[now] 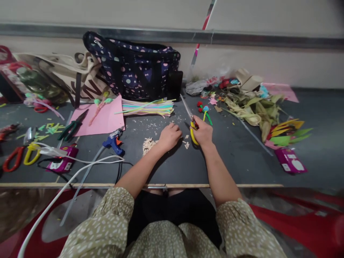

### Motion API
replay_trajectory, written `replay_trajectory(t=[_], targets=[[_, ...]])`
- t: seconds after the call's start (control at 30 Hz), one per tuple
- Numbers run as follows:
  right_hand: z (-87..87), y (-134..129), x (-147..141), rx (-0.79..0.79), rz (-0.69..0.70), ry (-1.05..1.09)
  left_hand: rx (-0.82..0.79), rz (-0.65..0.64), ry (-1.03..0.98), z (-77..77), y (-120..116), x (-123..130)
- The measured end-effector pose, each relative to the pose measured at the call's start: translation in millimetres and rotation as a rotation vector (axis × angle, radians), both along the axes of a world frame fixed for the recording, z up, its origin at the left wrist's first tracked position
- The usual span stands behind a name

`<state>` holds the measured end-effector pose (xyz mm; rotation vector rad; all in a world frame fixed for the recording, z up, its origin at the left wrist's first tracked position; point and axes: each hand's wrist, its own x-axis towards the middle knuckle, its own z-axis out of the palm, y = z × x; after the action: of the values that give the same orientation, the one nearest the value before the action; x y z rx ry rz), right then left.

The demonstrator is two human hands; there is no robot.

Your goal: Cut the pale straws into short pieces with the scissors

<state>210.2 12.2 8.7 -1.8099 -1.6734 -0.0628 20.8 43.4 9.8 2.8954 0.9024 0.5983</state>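
Observation:
My right hand (202,132) is wrapped around the yellow handle of a pair of scissors (187,107). Their blades point away from me, up and to the left. My left hand (170,137) rests low over the table with its fingers curled under; what they hold, if anything, is hidden. A heap of small beige cut pieces (148,145) lies beside my left wrist. A few more beige bits (186,144) are scattered between the two hands. Just beyond my right hand lie pipe-cleaner flowers (205,110) in red, blue, yellow and green.
Pipe cleaners (150,107) lie in a bundle before a dotted bag (134,68). On the left are a blue glue gun (113,141), pink paper (103,118), pliers (72,125) and a white cable (80,168). Dried husks (252,111) and a purple box (290,161) are at right.

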Motion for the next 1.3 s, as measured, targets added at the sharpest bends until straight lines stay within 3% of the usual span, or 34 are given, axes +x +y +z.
replay_trajectory(t=[0.3, 0.63, 0.73, 0.9, 1.0, 1.13, 1.3], targets=[[-4.7, 2, 0, -0.003, 0.003, 0.002, 0.02, 0.002, 0.087, -9.1, -3, 7], [-2.9, 0, -2, -0.014, 0.007, -0.021, -0.12, 0.069, 0.033, -8.8, -3, 9], [-0.8, -1, -5, -0.007, 0.02, -0.001, -0.319, 0.099, -0.189, -8.2, 3, 3], [-0.9, -4, -15, 0.001, 0.074, 0.091, -1.014, 0.202, -0.916, -2.3, 19, -11], [-2.2, -6, -22, -0.003, 0.142, 0.093, -1.312, 0.195, -1.239, 4.8, 25, -15], [-0.5, -11, -30, -0.001, 0.208, 0.07, -1.451, 0.194, -1.495, 12.1, 28, -18], [4.8, -15, -33, -0.017, 0.206, 0.038, -1.426, 0.228, -1.638, 13.0, 32, -24]])
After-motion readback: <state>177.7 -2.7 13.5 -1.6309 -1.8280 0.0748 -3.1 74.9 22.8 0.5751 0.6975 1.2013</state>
